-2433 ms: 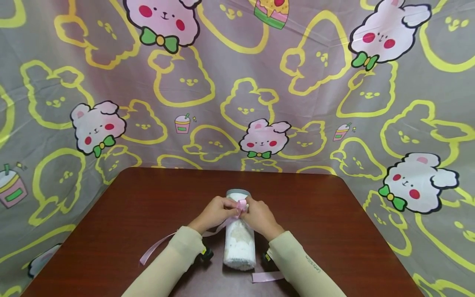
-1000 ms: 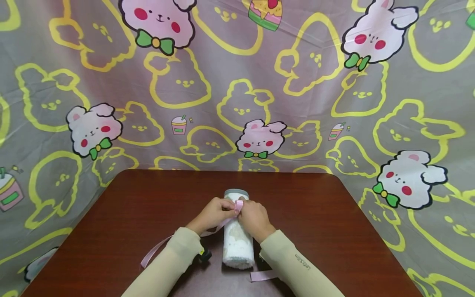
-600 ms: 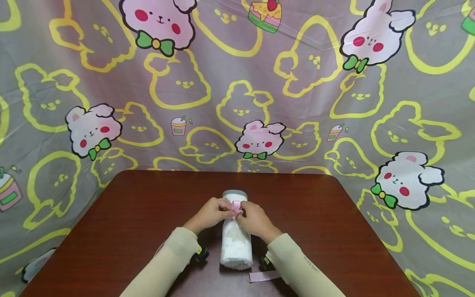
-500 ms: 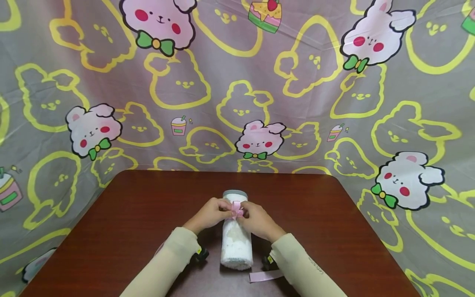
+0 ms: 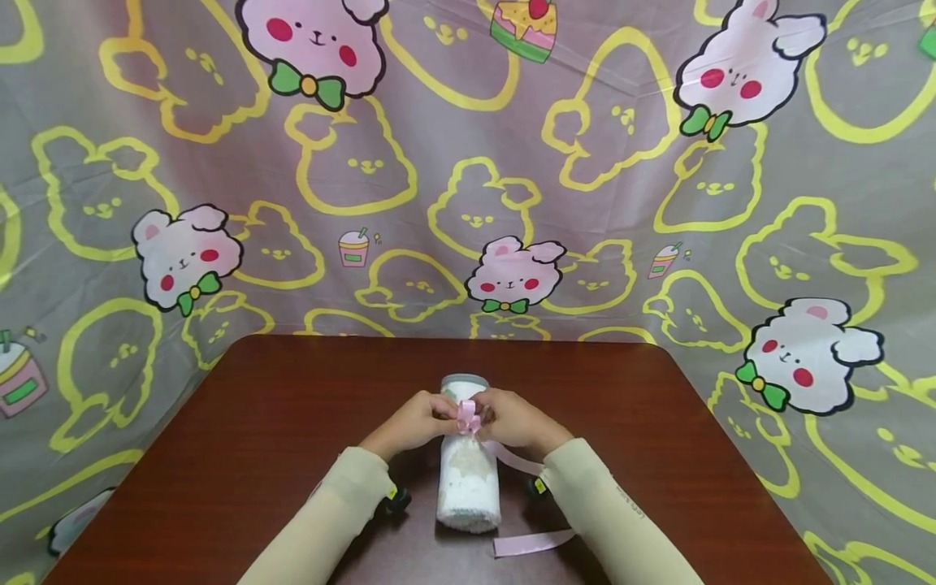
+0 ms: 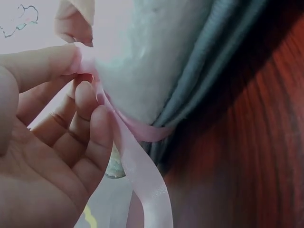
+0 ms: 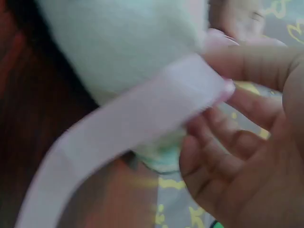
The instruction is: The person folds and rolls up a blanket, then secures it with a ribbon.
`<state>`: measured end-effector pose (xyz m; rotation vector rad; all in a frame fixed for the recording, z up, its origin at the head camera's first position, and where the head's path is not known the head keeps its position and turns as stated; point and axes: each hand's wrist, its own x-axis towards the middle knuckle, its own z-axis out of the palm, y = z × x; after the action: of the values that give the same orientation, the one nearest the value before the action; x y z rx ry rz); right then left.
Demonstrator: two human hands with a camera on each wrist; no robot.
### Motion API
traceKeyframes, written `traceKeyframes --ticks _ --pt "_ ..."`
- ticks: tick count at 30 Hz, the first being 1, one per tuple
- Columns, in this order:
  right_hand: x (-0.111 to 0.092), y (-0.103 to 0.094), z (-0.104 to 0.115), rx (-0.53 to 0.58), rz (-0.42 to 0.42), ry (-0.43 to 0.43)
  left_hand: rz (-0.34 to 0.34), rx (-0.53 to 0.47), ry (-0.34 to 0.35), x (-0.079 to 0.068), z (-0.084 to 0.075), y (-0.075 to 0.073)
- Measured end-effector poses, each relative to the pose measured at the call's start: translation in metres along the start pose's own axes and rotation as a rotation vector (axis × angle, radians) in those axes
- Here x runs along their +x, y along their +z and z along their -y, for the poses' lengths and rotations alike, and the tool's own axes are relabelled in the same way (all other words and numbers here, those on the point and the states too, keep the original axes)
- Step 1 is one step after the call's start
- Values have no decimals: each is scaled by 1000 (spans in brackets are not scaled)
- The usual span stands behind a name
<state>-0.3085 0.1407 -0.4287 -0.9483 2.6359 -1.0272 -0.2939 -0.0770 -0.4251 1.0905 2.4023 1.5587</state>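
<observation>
A white, fluffy rolled towel with greyish patches lies lengthwise in front of me. Pink ribbon circles its upper part, with small loops standing up on top. From the left, my left hand pinches the ribbon between thumb and index finger; in the left wrist view a ribbon tail hangs past those fingers. My right hand pinches the ribbon from the other side. The right wrist view, slightly blurred, has a wide ribbon strip running from its fingertips across the towel. Fingers partly hide the knot area.
The dark red-brown wooden table surrounds the towel. A ribbon end lies near the right sleeve. Small black wrist cameras sit under the cuffs. A grey cartoon-print cloth hangs behind and beside the table.
My right hand has shifted slightly right and turned, with a ribbon tail now showing below it. The loops on top have spread a little. The ribbon tail at left has gone behind the left sleeve.
</observation>
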Motion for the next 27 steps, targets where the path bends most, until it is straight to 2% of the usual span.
traceKeyframes --ticks 3,10,14,17,20,27 --pt "2 8 -5 -118 -82 -33 8 -12 15 1 1 0" --pt "4 28 -3 -397 -259 -9 20 -17 22 1 4 0" --pt "6 34 3 -546 -356 -55 11 -28 28 1 4 0" --pt "7 37 6 -614 -391 -81 11 -35 32 1 5 0" --pt "7 38 3 -604 -385 -77 13 -34 28 0 5 -1" --pt "-1 31 -2 -376 -330 -100 20 -16 -8 -1 4 -2"
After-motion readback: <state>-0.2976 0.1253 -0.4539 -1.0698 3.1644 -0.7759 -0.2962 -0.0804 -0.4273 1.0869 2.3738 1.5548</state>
